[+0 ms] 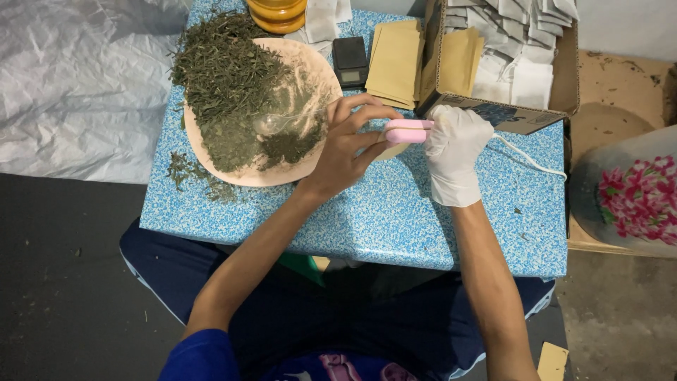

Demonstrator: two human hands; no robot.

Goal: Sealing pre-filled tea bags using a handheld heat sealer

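A speckled blue surface (395,212) carried a round pink plate (310,70) heaped with dry, shredded green leaves (226,70). I watched my bare left hand (345,152) pinch a tan paper pouch (392,149) at the middle of the surface, beside the plate, while my right hand (453,152), in a white glove, had its fingers clenched around a smooth pink corded sealer (407,131) clamped on the pouch.

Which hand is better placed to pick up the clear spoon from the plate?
Left. The bare left hand is right beside the clear spoon on the plate; the gloved right hand grips the pink sealer.
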